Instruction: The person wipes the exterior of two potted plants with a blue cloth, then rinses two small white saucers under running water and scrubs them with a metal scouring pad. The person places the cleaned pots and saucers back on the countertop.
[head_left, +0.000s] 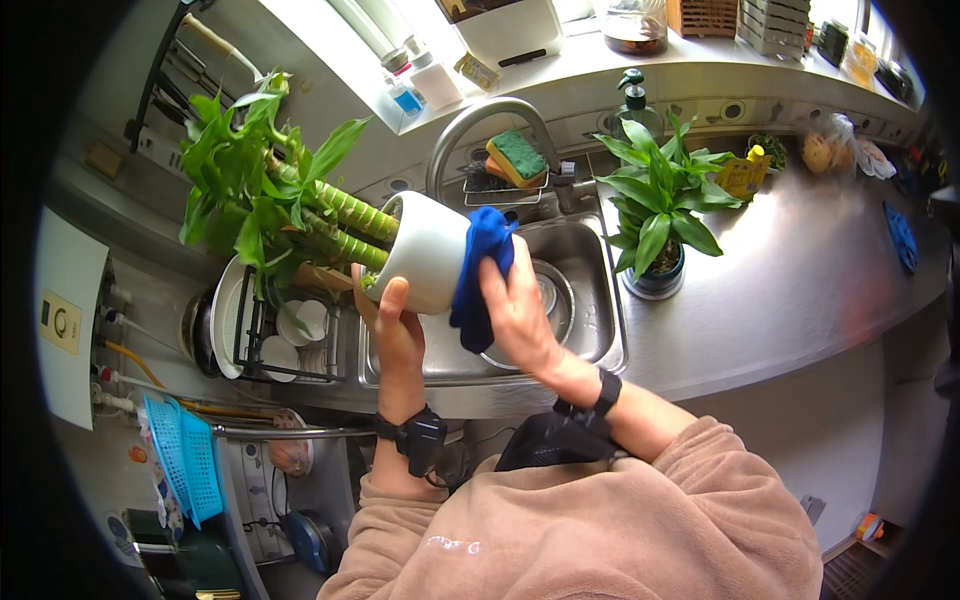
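My left hand (394, 322) grips a white plant pot (431, 251) near its rim, above the left part of the stainless steel sink (604, 300). The pot is tipped on its side, and its thick ringed green stems and leaves (255, 187) point to the left. A blue cloth (484, 277) is bunched in my right hand (517, 304) and pressed on the pot's base. The fingertips of my right hand are partly hidden by the cloth. Under my right hand, a round metal strainer or basin (566, 300) lies in the sink.
A curved faucet (450, 135) and a rack of sponges (517, 157) are behind the sink. A second potted plant (660, 202) stands on the steel counter (757, 315) at right. Left of the sink is a dish rack (244, 330) with white dishes. A pump bottle (636, 112) stands by the wall.
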